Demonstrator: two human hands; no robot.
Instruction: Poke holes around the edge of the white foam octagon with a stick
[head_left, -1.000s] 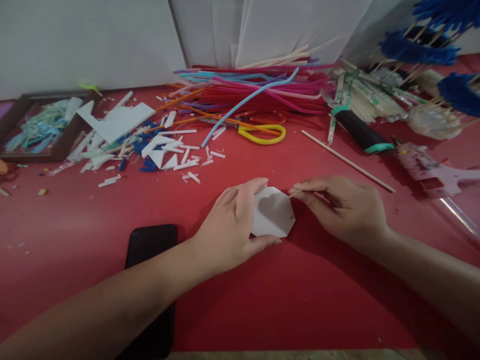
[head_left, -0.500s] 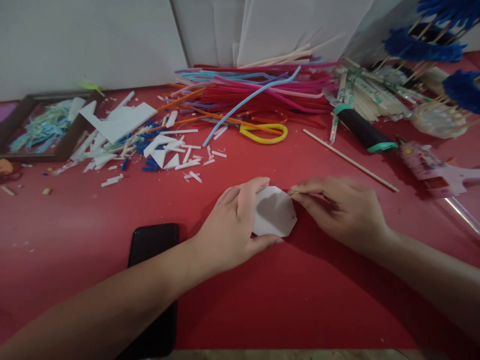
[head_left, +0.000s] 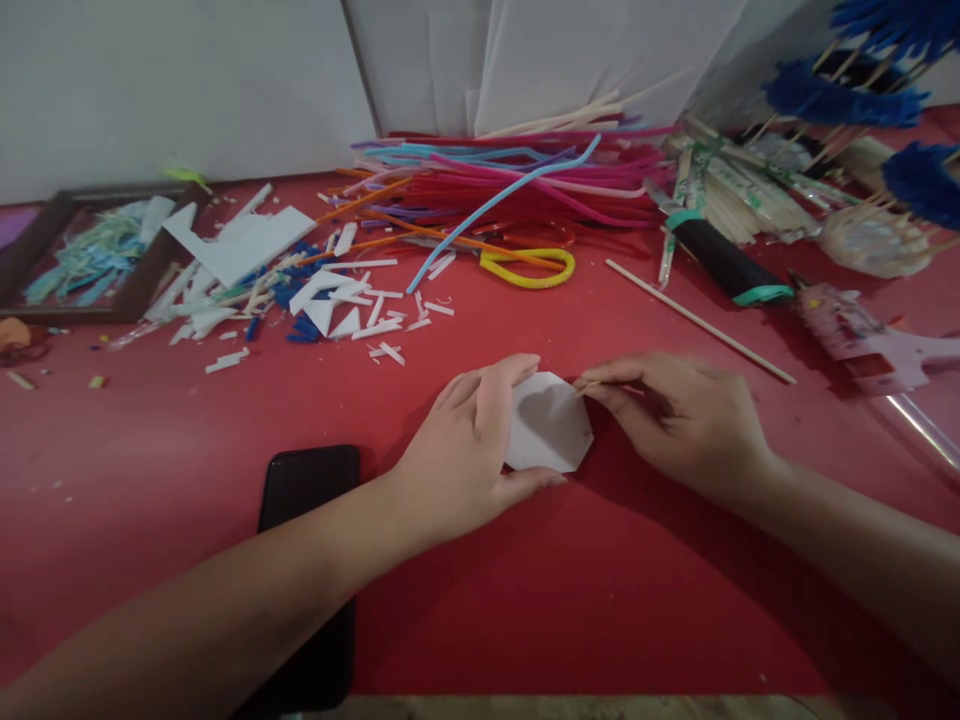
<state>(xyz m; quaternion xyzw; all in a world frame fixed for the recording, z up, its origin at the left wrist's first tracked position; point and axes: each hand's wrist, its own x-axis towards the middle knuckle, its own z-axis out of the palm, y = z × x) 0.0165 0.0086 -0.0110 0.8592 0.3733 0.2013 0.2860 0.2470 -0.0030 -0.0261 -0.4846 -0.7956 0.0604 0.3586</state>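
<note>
The left hand [head_left: 457,450] clasps a white polygonal card [head_left: 551,425], probably light and stiff, best held by its edges; the right hand [head_left: 694,420] pinches a wooden stick [head_left: 589,387] at its fingertips.

Left hand [head_left: 457,460] and right hand [head_left: 697,420] bounded free near tabletop [head_left: 555,600]; stick [head_left: 697,320], knife [head_left: 724,253] and glue gun [head_left: 847,325] obstructed the far right, paper scraps [head_left: 321,316] the far left

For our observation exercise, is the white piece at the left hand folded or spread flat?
Spread flat: the white piece shows one broad, angular face with no visible fold; the left hand hides part.
</note>
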